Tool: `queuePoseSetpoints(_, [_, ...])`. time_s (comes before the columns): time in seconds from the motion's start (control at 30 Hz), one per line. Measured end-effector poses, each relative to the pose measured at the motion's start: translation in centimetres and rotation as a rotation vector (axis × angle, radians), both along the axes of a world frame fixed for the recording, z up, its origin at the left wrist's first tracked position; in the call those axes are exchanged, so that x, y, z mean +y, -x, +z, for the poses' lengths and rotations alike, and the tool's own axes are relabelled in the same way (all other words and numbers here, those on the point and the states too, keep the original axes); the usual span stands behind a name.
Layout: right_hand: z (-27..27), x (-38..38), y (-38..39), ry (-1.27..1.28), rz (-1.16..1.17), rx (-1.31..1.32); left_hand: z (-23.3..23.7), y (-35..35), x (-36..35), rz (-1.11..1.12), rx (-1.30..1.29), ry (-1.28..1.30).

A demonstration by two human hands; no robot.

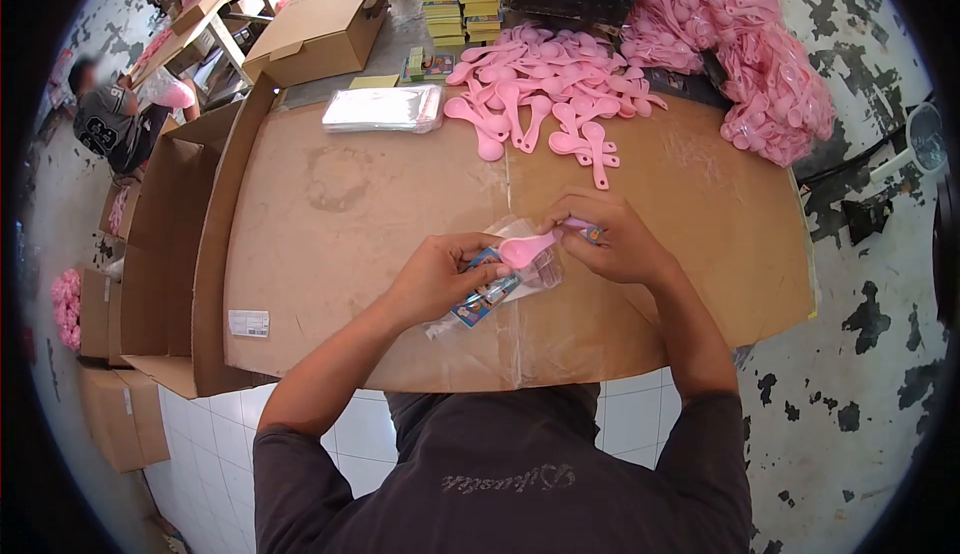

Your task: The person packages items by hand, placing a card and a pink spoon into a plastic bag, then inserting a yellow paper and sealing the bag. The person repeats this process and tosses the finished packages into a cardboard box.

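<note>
Over the front middle of the cardboard-covered table, my right hand (612,236) is closed around the handle of a pink spoon (525,250). The spoon's bowl points left, toward my left hand (440,276). That hand pinches a clear plastic bag (545,272) together with a blue printed card (480,304), its fingertips right at the bowl. A bit of blue printed card also shows by the fingers of my right hand. Beyond both hands lies a loose heap of pink spoons (545,79), a few of them spread toward me.
A stack of clear bags (382,110) lies behind, left of the heap. Piles of yellow-edged cards (440,9) stand farther back. Bagged pink spoons (770,84) hang over the right corner. An open cardboard box (165,244) borders the left edge. A person (110,119) sits far left.
</note>
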State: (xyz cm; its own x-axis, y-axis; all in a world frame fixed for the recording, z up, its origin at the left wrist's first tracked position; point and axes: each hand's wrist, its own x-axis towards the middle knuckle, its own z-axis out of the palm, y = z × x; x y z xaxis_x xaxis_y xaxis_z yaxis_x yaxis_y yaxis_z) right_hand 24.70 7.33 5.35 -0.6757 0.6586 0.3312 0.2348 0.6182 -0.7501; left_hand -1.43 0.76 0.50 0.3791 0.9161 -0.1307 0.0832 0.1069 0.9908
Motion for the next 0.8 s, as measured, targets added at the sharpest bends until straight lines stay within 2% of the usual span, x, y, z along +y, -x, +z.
queuePoseSetpoints(0.13, [0.6,0.3,0.0,-0.025,0.023,0.011,0.4,0.2,0.0,-0.043,0.004,0.022])
queuePoseSetpoints(0.23, [1.0,0.3,0.0,0.023,0.084,-0.074,0.9,0.2,-0.1,-0.061,-0.057,0.024])
queuePoseSetpoints(0.33, [1.4,0.2,0.2,0.102,0.04,0.045,1.3,0.1,-0.4,-0.094,-0.088,-0.011])
queuePoseSetpoints(0.47, [2.0,0.3,0.8,-0.026,0.067,-0.025,1.8,0.4,-0.5,-0.109,-0.027,0.065])
queuePoseSetpoints(0.8, [1.6,0.7,1.8,-0.008,0.046,-0.036,0.8,0.4,-0.5,-0.069,-0.108,-0.083])
